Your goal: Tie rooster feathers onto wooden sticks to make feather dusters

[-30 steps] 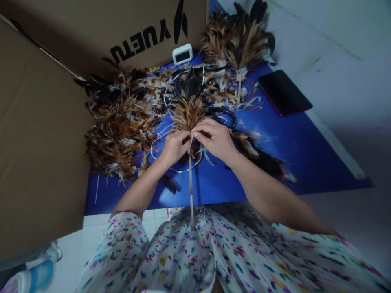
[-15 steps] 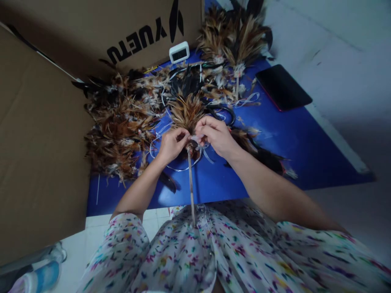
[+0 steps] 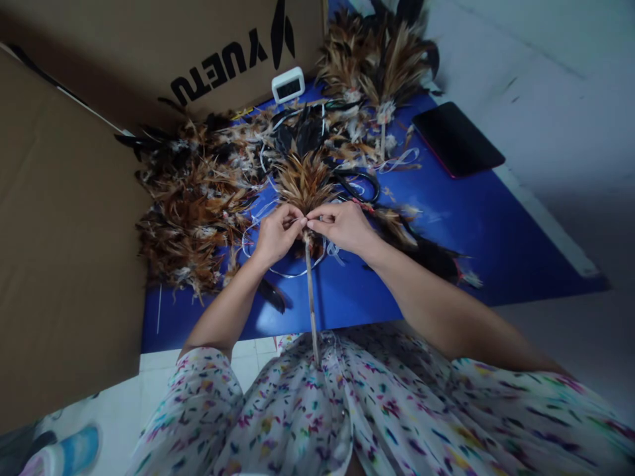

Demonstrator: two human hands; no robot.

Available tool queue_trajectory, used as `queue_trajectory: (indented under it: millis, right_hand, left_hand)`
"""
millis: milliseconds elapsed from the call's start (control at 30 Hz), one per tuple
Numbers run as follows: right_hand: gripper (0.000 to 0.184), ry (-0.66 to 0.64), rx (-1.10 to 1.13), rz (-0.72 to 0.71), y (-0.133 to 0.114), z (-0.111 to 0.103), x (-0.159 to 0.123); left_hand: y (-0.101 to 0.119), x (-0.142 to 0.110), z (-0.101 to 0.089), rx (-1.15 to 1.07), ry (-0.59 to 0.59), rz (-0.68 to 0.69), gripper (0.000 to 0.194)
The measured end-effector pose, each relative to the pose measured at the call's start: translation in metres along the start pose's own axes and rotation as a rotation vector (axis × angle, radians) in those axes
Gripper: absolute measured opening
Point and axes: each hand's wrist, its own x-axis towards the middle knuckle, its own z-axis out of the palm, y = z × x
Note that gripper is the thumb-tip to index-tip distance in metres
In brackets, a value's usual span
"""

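A feather duster with brown and black feathers lies in front of me. Its thin wooden stick points toward my lap. At the feathers' lower end, my left hand pinches with thumb and fingertips. My right hand comes in from the other side, thumb and forefinger closed, and its tips meet the left ones. Whatever lies between the fingertips is too small to make out. A loop of whitish plastic string runs on the table below and around the hands.
Loose brown feathers are heaped at the left. Black-handled scissors lie behind my right hand, a feather bundle beside it. Farther off are feather dusters, a white digital clock and a dark tablet. Cardboard walls the left side.
My right hand has moved left and slightly down, and its fingertips now meet those of my left hand at the duster's neck. The left hand has stayed nearly in place.
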Motion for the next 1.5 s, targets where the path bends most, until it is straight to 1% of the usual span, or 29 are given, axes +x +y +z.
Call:
queue_trajectory:
  millis: [100, 167, 300, 467, 567, 733, 933, 1067, 1200, 1267, 1333, 1500]
  right_hand:
    - [0.015, 0.020, -0.020, -0.003, -0.003, 0.000, 0.000]
    - [0.013, 0.024, -0.027, 0.006, -0.005, 0.001, 0.000]
    - [0.014, 0.031, -0.010, 0.009, -0.003, 0.004, 0.000]
    - [0.019, 0.032, 0.053, 0.048, 0.007, 0.006, 0.003]
    - [0.020, 0.034, 0.060, 0.066, 0.009, 0.006, 0.004]
    - [0.017, 0.007, 0.057, 0.085, 0.005, 0.007, 0.004]
    - [0.016, 0.005, 0.034, 0.083, 0.003, 0.006, 0.003]
    - [0.013, 0.000, 0.030, 0.090, -0.001, 0.004, 0.003]
    - [0.011, -0.018, 0.036, 0.083, -0.004, 0.004, 0.003]
    - [0.011, -0.025, 0.045, 0.086, -0.003, 0.004, 0.003]
    - [0.011, -0.025, 0.047, 0.090, -0.001, 0.005, 0.003]
    - [0.011, -0.036, 0.036, 0.082, 0.004, 0.006, 0.005]
  left_hand:
    - [0.000, 0.000, 0.002, -0.064, 0.015, -0.038, 0.027]
    - [0.000, 0.000, 0.003, -0.099, 0.048, -0.075, 0.030]
    - [0.000, 0.001, 0.005, -0.192, 0.095, -0.172, 0.043]
    - [-0.002, 0.001, 0.004, -0.293, 0.041, -0.192, 0.052]
    - [-0.002, 0.001, 0.003, -0.272, 0.023, -0.182, 0.051]
    - [0.003, 0.000, 0.003, -0.077, 0.086, -0.098, 0.038]
    - [0.008, -0.009, 0.010, 0.143, 0.174, -0.003, 0.024]
    - [0.006, -0.014, 0.014, 0.301, 0.214, 0.121, 0.016]
    - [0.002, -0.015, 0.011, 0.489, 0.191, 0.293, 0.015]
    - [0.001, -0.015, 0.009, 0.555, 0.170, 0.355, 0.016]
    - [-0.001, -0.015, 0.008, 0.593, 0.153, 0.387, 0.016]
    - [-0.005, -0.015, 0.007, 0.647, 0.127, 0.401, 0.018]
